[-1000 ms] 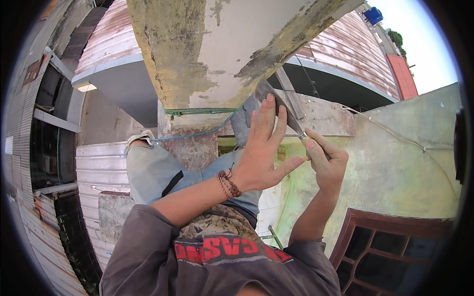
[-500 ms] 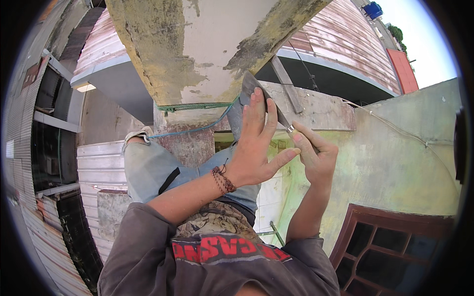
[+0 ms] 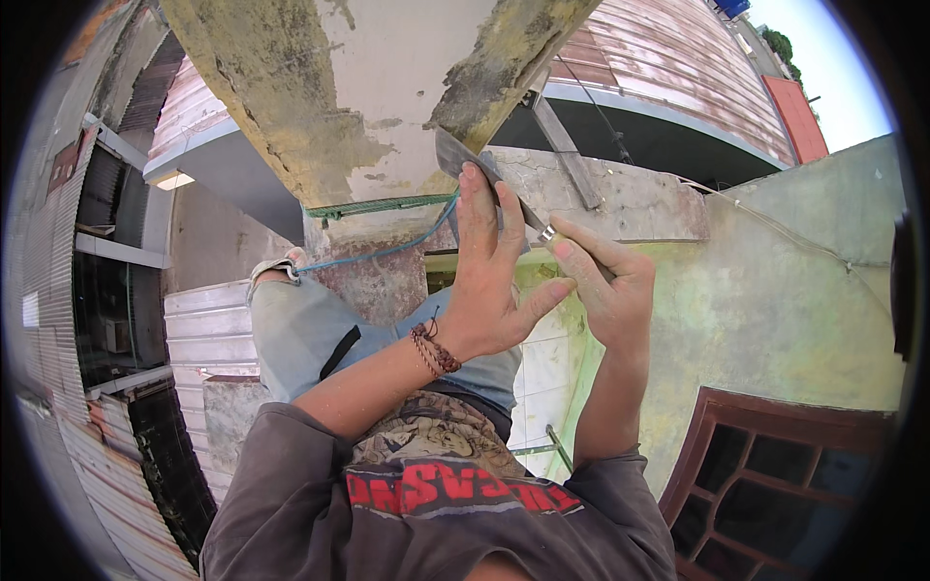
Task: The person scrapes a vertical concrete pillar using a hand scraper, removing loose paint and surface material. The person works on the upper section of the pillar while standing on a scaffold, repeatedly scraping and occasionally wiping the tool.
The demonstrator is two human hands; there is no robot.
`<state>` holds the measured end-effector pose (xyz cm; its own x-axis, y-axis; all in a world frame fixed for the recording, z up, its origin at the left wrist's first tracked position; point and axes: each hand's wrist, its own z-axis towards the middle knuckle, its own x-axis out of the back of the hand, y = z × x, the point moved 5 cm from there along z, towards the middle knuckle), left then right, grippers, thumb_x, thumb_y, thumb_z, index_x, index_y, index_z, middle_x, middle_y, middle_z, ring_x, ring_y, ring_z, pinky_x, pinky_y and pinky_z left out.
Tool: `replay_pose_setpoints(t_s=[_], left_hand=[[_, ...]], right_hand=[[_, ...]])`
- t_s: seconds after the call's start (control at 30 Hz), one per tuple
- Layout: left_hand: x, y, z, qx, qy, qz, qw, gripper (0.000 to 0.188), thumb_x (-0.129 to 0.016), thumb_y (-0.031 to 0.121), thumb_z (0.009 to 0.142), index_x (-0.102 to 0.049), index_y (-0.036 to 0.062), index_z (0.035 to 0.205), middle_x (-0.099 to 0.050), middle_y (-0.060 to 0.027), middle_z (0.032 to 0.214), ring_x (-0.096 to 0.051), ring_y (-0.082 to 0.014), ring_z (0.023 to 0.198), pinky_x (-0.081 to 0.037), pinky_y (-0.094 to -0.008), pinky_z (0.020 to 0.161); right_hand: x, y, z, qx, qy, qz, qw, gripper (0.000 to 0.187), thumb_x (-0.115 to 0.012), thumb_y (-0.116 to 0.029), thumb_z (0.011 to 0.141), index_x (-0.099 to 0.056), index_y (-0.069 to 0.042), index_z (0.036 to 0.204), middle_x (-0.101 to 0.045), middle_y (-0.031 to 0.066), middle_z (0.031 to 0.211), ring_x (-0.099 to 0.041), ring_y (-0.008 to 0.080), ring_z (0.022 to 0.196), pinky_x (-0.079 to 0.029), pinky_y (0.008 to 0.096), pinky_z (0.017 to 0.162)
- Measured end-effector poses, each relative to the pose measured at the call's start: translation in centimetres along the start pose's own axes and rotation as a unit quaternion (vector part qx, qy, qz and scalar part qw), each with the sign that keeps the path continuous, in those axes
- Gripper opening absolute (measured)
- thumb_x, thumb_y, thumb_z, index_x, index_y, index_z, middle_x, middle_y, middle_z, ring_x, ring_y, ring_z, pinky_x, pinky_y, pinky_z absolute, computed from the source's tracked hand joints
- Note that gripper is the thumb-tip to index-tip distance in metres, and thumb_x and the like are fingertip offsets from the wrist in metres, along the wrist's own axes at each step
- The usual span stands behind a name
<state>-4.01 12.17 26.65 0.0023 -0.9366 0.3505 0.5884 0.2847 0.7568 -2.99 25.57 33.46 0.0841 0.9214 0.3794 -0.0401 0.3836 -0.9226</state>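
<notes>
My right hand is closed round the handle of a long metal scraper, thumb near its shiny collar. The scraper's wide blade end lies at the lower right part of a weathered concrete face, with a smooth grey patch in its middle and stained yellow paint on both sides. Outstretched fingers of my left hand rest with their tips on the blade; its thumb points toward my right hand. Behind the left fingers a grey piece is partly hidden. Along the concrete's lower edge run a green mesh strip and a blue cord.
My jeans-clad leg bends beside the concrete at left. A pale green wall with a brown-framed window stands at right. Rusty metal roofing lies beyond, a wooden plank leaning before it. Far below is a tiled floor.
The view has shifted slightly. Both hands and the scraper have moved a little left and up in the picture, the hold unchanged.
</notes>
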Motion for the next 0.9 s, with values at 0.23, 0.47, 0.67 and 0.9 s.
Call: replay_pose_setpoints(t_s=[0.23, 0.47, 0.67, 0.9], left_hand=[[0.4, -0.2, -0.2, 0.000, 0.013, -0.007, 1.000, 0.100, -0.054, 0.055, 0.090, 0.002, -0.0001, 0.152, 0.013, -0.0364, 0.152, 0.013, -0.0483, 0.143, 0.001, -0.0579, 0.113], [-0.3, -0.1, -0.2, 0.017, 0.007, -0.060, 0.998, 0.100, -0.053, 0.056, 0.090, 0.001, -0.0008, 0.152, 0.014, -0.0367, 0.151, 0.012, -0.0490, 0.143, 0.002, -0.0576, 0.113], [-0.1, 0.1, 0.1, 0.019, -0.018, -0.042, 0.999, 0.099, -0.053, 0.056, 0.090, -0.001, -0.0009, 0.152, 0.014, -0.0363, 0.152, 0.011, -0.0500, 0.143, -0.001, -0.0608, 0.112], [-0.2, 0.5, 0.2, 0.003, -0.085, -0.014, 0.996, 0.099, -0.054, 0.057, 0.089, -0.002, 0.0008, 0.152, 0.014, -0.0354, 0.152, 0.012, -0.0496, 0.143, -0.001, -0.0624, 0.111]], right_hand=[[-0.3, 0.0, -0.1, -0.005, 0.008, -0.023, 1.000, 0.026, -0.068, -0.008, 0.088, -0.069, 0.001, 0.112, -0.070, 0.0036, 0.088, -0.058, 0.0043, 0.078, -0.046, 0.0187, 0.069], [0.1, 0.3, 0.1, -0.015, 0.030, -0.022, 0.999, 0.026, -0.069, -0.008, 0.087, -0.070, 0.001, 0.112, -0.071, 0.0063, 0.088, -0.059, 0.0048, 0.078, -0.046, 0.0196, 0.070], [1.1, -0.1, 0.2, -0.023, 0.023, -0.017, 0.999, 0.027, -0.070, -0.011, 0.087, -0.070, 0.000, 0.112, -0.069, 0.0041, 0.082, -0.058, 0.0048, 0.072, -0.045, 0.0194, 0.065], [1.1, -0.6, 0.0, -0.020, 0.025, -0.050, 0.998, 0.026, -0.069, -0.011, 0.087, -0.070, 0.001, 0.111, -0.068, 0.0033, 0.080, -0.056, 0.0050, 0.071, -0.045, 0.0196, 0.064]])
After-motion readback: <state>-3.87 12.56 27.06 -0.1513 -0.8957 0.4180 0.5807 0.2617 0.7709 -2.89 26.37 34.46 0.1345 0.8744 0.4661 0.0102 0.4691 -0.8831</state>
